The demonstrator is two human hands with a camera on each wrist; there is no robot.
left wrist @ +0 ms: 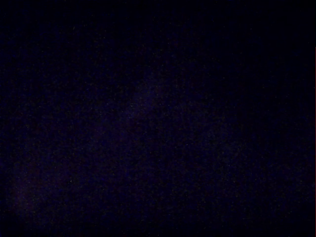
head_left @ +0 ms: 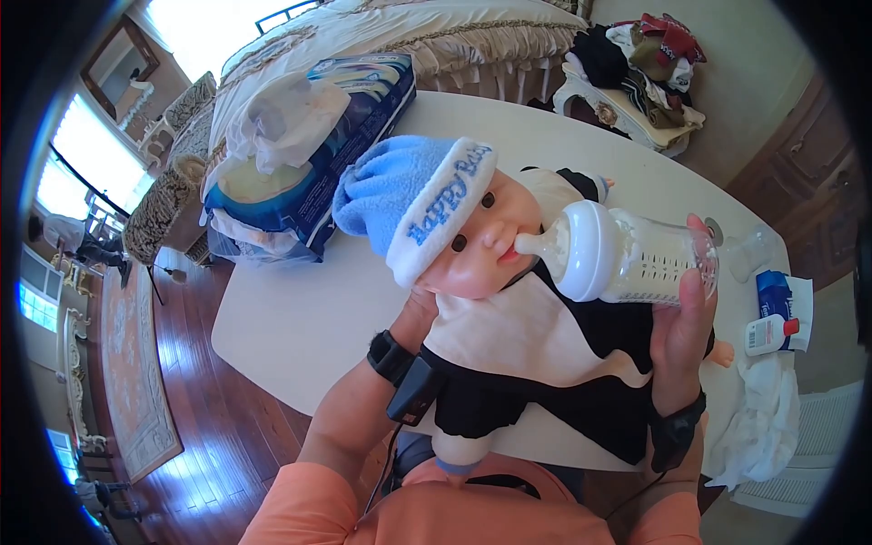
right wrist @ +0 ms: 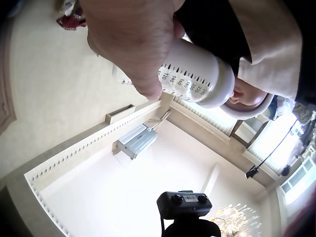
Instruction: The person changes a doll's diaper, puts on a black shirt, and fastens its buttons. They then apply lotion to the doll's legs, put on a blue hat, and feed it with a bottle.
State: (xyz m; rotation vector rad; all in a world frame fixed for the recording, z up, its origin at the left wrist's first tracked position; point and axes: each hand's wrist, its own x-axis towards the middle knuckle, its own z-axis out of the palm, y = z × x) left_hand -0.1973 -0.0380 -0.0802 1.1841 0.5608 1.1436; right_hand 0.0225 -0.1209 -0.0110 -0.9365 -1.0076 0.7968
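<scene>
A baby doll [head_left: 490, 238] in a blue knit-style hat [head_left: 391, 195] and a black-and-cream outfit lies over the near side of the white table. My right hand [head_left: 683, 331] grips a clear baby bottle [head_left: 649, 259] with white contents near its base, and the nipple meets the doll's mouth. In the right wrist view, fingers of that hand [right wrist: 136, 44] wrap the bottle [right wrist: 190, 74], its dark measuring marks showing. My left hand [head_left: 420, 313] is under the doll's head, its fingers hidden. The left wrist view is almost black.
An opened blue diaper pack [head_left: 313, 204] stands at the table's left. On the right are a clear cup [head_left: 749, 250], a blue packet [head_left: 774, 295], a small white bottle with a red cap [head_left: 767, 336] and crumpled white cloth [head_left: 763, 418]. Behind the white table [head_left: 263, 336] is a bed [head_left: 454, 45].
</scene>
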